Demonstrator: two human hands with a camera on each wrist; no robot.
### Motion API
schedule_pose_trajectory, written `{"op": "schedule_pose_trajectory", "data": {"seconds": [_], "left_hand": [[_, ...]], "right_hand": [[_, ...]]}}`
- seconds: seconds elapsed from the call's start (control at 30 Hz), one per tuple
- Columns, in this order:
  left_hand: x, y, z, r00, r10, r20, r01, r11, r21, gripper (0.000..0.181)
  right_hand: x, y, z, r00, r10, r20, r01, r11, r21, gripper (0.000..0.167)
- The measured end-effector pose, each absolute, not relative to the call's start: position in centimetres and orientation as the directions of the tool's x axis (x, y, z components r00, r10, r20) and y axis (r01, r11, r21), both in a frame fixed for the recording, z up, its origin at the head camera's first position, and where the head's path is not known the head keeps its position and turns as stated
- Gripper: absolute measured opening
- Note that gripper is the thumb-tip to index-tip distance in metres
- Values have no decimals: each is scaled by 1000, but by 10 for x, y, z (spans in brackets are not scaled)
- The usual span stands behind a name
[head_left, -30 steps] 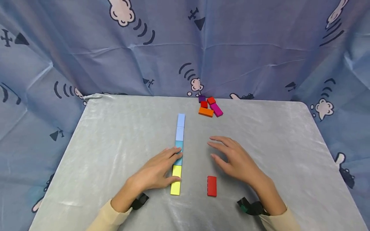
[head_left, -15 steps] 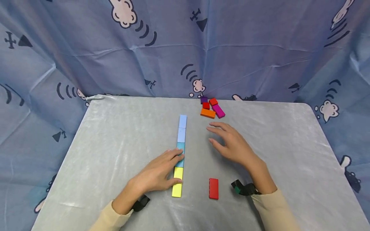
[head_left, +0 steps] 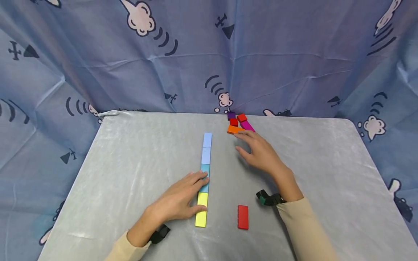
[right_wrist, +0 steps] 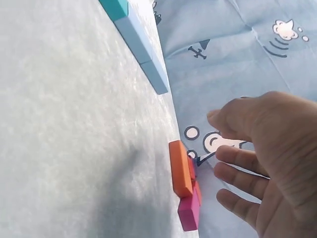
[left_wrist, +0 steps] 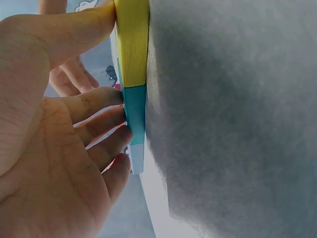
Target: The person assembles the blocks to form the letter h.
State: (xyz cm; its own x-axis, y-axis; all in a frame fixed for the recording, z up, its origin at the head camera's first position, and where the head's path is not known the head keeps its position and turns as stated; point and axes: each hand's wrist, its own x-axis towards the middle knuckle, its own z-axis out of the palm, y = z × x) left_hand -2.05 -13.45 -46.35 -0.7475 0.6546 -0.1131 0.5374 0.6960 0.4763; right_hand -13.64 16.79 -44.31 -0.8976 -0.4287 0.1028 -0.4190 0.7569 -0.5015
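Note:
A straight row of flat blocks runs away from the person on the table: a yellow block, a teal stretch and light blue blocks at the far end. My left hand rests against this row, its thumb on the yellow part and its extended fingers on the teal; the left wrist view shows the fingertips touching the side. Over the table's back part hovers my right hand, fingers spread and holding nothing. In the head view it partly covers an orange block; the right wrist view shows a gap between them.
Around the orange block, near the table's back edge, lie a magenta block, a purple block and two small red blocks. A longer red block lies right of the row. Behind hangs a patterned blue curtain.
My right hand has moved forward, away from the person, up to the orange block. The left hand has stayed on the row. The view has shifted slightly.

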Motion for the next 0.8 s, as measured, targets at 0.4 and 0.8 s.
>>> {"op": "schedule_pose_trajectory", "data": {"seconds": [0.4, 0.8], "left_hand": [[-16, -130, -464, -745, 657, -120, 535, 695, 480, 84], [-18, -134, -462, -751, 653, -103, 540, 696, 474, 84]], "right_hand": [[-152, 170, -454, -917, -389, 92, -382, 786, -486, 49], [-169, 163, -477, -914, -402, 61, -385, 807, -447, 58]]}}
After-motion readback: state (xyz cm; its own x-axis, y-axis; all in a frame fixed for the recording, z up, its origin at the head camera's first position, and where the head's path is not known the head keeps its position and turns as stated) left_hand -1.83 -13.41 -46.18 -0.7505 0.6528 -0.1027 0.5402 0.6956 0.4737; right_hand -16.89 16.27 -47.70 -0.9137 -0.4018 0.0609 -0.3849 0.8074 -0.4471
